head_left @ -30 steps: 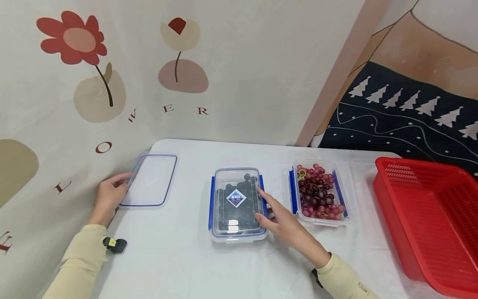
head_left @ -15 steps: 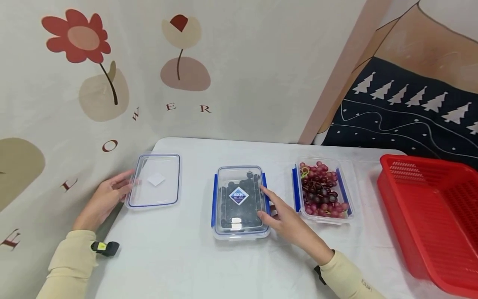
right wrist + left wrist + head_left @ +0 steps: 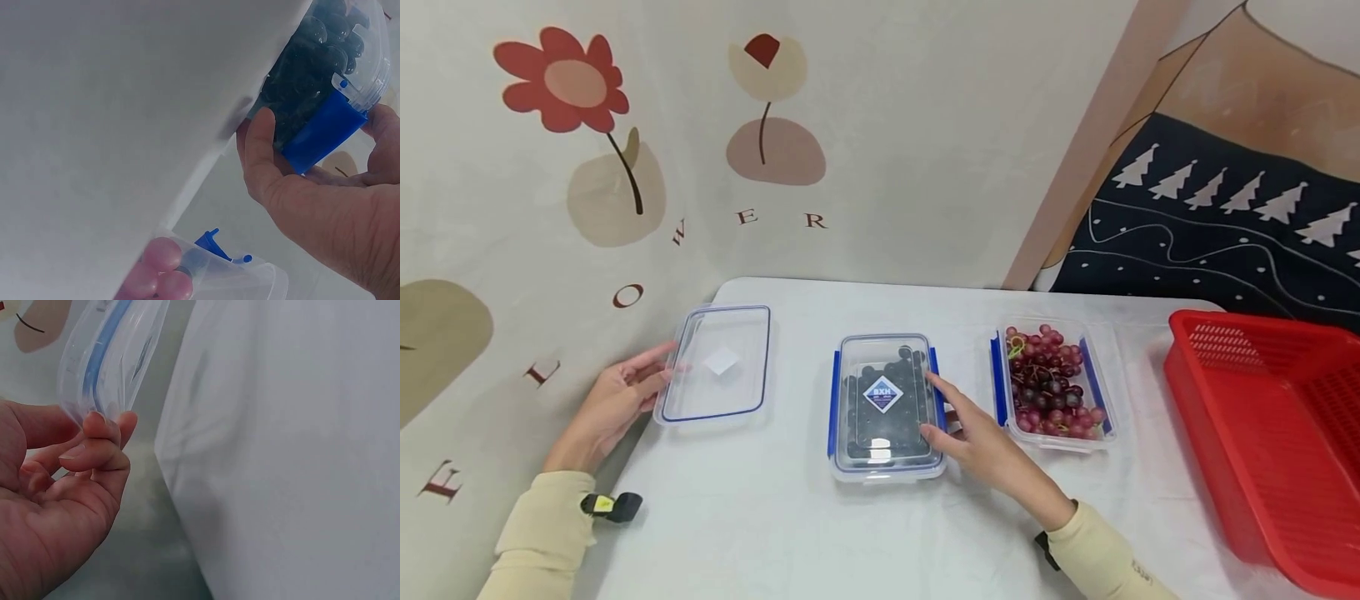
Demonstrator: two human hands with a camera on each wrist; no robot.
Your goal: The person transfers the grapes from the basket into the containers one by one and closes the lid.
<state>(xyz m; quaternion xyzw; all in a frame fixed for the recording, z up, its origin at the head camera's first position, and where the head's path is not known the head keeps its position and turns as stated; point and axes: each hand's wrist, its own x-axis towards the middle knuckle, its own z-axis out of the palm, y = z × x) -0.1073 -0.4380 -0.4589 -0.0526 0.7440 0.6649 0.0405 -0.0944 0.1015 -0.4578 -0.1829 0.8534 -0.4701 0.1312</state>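
Observation:
A clear lid (image 3: 721, 360) with a blue seal and a diamond-shaped label tilts above the table's left end. My left hand (image 3: 613, 407) pinches its left edge, fingertips bent against the plastic in the left wrist view. Midway along the table sits a lidded clear container (image 3: 883, 408) of dark grapes with blue side latches. My right hand (image 3: 988, 442) rests along its right side, thumb and index finger apart on the lid's edge. The right wrist view shows the blue latch (image 3: 325, 134) between the spread fingers; the other fingers are partly hidden.
Right of my right hand stands an uncovered clear container (image 3: 1056, 383) of red and dark grapes. A red plastic basket (image 3: 1217, 467) takes up the table's right end. Printed cloth hangs behind the white-covered table (image 3: 760, 508).
My left hand has lifted the lid, which now tilts with its label showing, and brought it slightly right. My right hand stays at the lidded container. The view has shifted a little.

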